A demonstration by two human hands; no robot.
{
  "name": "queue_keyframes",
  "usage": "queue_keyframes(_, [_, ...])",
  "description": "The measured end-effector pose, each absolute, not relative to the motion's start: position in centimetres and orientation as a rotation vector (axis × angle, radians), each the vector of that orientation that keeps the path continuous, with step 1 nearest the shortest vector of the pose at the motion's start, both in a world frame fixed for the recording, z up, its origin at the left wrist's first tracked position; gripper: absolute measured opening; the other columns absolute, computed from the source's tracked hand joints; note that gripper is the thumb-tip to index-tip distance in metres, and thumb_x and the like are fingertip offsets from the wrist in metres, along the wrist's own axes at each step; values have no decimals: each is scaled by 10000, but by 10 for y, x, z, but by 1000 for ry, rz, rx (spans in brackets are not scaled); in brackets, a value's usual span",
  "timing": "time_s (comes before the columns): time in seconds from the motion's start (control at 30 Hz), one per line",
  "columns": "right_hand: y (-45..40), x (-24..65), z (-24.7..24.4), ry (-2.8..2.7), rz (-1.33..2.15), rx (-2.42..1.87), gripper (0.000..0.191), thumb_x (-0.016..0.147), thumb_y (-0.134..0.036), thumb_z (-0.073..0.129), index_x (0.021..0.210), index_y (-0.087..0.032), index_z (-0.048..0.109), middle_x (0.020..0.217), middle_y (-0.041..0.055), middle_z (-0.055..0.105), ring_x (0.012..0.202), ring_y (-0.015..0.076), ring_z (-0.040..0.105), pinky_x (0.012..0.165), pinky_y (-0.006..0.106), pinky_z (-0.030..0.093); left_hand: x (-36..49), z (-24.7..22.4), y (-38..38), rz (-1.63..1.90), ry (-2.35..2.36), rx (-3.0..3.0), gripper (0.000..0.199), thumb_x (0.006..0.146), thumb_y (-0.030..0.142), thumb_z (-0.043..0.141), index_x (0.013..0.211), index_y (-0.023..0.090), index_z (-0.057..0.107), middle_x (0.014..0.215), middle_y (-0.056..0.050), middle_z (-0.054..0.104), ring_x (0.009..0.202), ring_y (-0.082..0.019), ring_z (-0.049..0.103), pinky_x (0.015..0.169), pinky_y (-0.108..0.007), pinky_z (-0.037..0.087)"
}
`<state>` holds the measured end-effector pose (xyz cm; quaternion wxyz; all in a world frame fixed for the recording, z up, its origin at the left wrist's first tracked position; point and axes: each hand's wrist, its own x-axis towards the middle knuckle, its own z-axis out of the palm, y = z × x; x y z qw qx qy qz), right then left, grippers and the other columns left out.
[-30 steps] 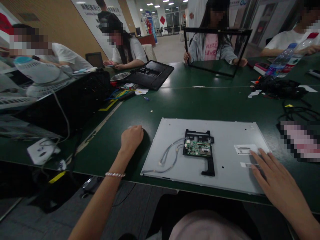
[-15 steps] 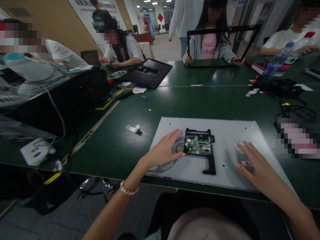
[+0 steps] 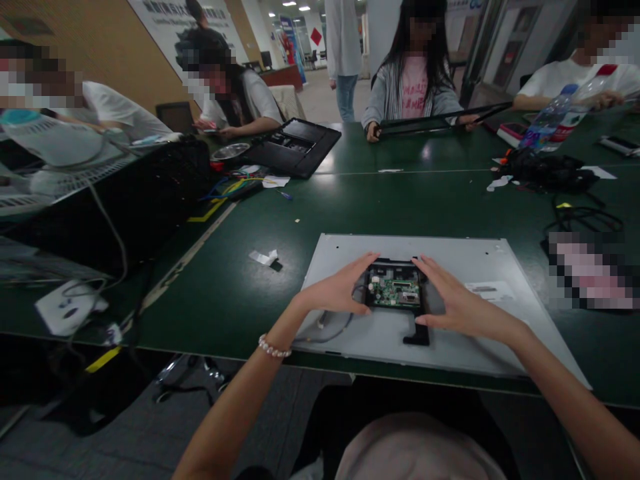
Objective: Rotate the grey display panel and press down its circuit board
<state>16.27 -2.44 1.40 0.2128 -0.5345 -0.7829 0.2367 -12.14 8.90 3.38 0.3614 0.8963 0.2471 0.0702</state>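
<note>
A flat grey metal panel (image 3: 465, 257) lies on the green table in front of me. Near its middle sits a black bracket (image 3: 417, 333) around a green circuit board (image 3: 393, 292). My left hand (image 3: 343, 287) is at the bracket's left side, thumb and fingers spread apart along that edge. On the opposite side my right hand (image 3: 450, 300) touches or nearly touches the bracket, its fingers at the top right corner and its thumb lower down. Grey cables (image 3: 330, 332) run out under my left hand. A pale label (image 3: 489, 291) is on the panel, right of my right hand.
Crumpled tape (image 3: 265, 258) lies left of the panel on the green table (image 3: 225, 287). A black casing (image 3: 300, 147), bottles (image 3: 550, 120), black cables and a pink phone-like object (image 3: 593, 270) are farther out. Across the table a person holds a black frame (image 3: 440, 123).
My right hand has moved left from the label area to the bracket's right side. My left hand has shifted slightly. The person opposite has lowered the black frame.
</note>
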Motion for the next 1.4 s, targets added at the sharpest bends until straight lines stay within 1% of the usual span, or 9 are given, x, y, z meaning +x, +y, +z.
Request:
queue_keyframes(0.1, [-20, 162, 12, -2174, 674, -1484, 971, 803, -435, 684, 1557, -288, 90, 1646, 121, 99, 1501, 312, 101, 1190, 531, 210, -117, 33, 90, 230, 615, 2299, 1138, 655, 365, 793, 1559, 161, 134, 1589, -190, 205, 1458, -356, 229, 1202, -504, 177])
queue_keyframes(0.27, [-21, 165, 9, -2157, 690, -1487, 962, 808, -414, 679, 1554, -305, 82, 1642, 105, 123, 1503, 302, 103, 1190, 535, 214, -112, 34, 86, 259, 610, 2306, 1143, 645, 393, 799, 1555, 164, 146, 1567, -192, 243, 1437, -361, 264, 1193, -515, 203])
queue_keyframes(0.47, [-25, 174, 8, -2111, 683, -1498, 893, 838, -395, 644, 1549, -314, 109, 1638, 82, 162, 1502, 288, 119, 1197, 514, 206, -102, 34, 81, 257, 597, 2285, 1116, 652, 378, 783, 1552, 161, 160, 1572, -185, 228, 1446, -352, 243, 1197, -503, 206])
queue_keyframes(0.67, [-26, 184, 5, -2099, 679, -1489, 898, 826, -398, 652, 1547, -312, 124, 1628, 80, 199, 1495, 291, 159, 1191, 520, 222, -92, 29, 82, 260, 564, 2293, 1106, 657, 379, 774, 1547, 143, 161, 1576, -192, 209, 1461, -338, 216, 1208, -497, 183])
queue_keyframes(0.8, [-24, 189, 4, -2093, 707, -1460, 890, 831, -407, 643, 1548, -308, 126, 1627, 79, 203, 1484, 288, 207, 1193, 518, 223, -89, 26, 83, 261, 579, 2282, 1112, 656, 394, 772, 1552, 171, 152, 1578, -185, 204, 1461, -357, 207, 1200, -535, 183])
queue_keyframes(0.87, [-24, 190, 3, -2083, 719, -1454, 893, 830, -415, 644, 1548, -306, 125, 1627, 79, 204, 1480, 292, 219, 1193, 521, 224, -88, 25, 83, 264, 591, 2271, 1120, 652, 400, 777, 1553, 179, 150, 1581, -180, 201, 1460, -363, 210, 1201, -535, 184])
queue_keyframes(1.0, [-23, 191, 1, -2080, 732, -1458, 873, 843, -412, 630, 1549, -285, 134, 1629, 89, 197, 1482, 287, 215, 1199, 511, 211, -88, 23, 84, 260, 600, 2256, 1114, 669, 423, 775, 1552, 171, 144, 1588, -176, 191, 1462, -351, 213, 1210, -509, 176])
queue_keyframes(1.23, [-22, 190, 0, -2073, 729, -1464, 856, 852, -399, 623, 1549, -301, 136, 1634, 79, 187, 1483, 283, 210, 1197, 515, 208, -89, 19, 87, 277, 588, 2250, 1117, 682, 444, 773, 1556, 172, 132, 1586, -186, 196, 1457, -362, 218, 1203, -527, 176])
queue_keyframes(1.4, [-20, 188, -1, -2087, 714, -1460, 874, 847, -411, 632, 1551, -315, 123, 1635, 76, 184, 1481, 301, 214, 1187, 542, 226, -93, 16, 89, 297, 567, 2245, 1098, 689, 429, 765, 1560, 187, 140, 1590, -178, 197, 1460, -359, 217, 1201, -531, 178])
